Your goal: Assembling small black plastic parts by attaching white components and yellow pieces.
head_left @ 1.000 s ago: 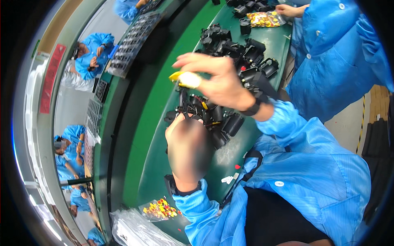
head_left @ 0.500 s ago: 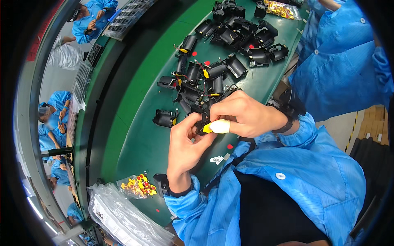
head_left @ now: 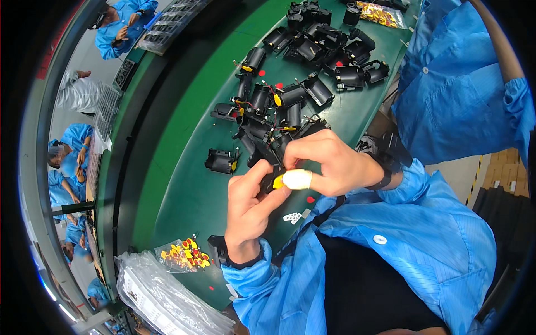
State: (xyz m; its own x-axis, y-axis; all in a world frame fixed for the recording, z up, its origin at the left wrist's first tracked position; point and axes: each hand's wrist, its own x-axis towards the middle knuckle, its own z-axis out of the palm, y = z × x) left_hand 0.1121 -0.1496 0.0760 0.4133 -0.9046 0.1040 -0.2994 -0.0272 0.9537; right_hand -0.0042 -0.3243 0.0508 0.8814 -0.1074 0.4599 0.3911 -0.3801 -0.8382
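Both my hands meet over the near part of the green work surface, closed around a small black plastic housing (head_left: 274, 172) that is mostly hidden by my fingers. My left hand (head_left: 247, 207) grips its near left side, thumb and forefinger bent inward. A yellow tab (head_left: 278, 182) shows on the housing, and the thumb of my right hand (head_left: 330, 163), wrapped in a pale cover, presses at it. The right forefinger curls over the top of the part. Just beyond my fingers lie more black housings (head_left: 290, 116) with yellow tabs and thin wires.
More black housings (head_left: 310, 49) are heaped farther off. A clear bag of yellow-and-red pieces (head_left: 187, 255) lies at the near left, beside clear plastic sleeves (head_left: 162, 296). White labels (head_left: 291, 218) and red discs dot the surface. A co-worker in blue (head_left: 458, 89) stands at right.
My right thumb and the yellow tab have shifted slightly down and toward my left thumb, which now sits closer to them. The view has moved a little; the heaped housings lie as before.
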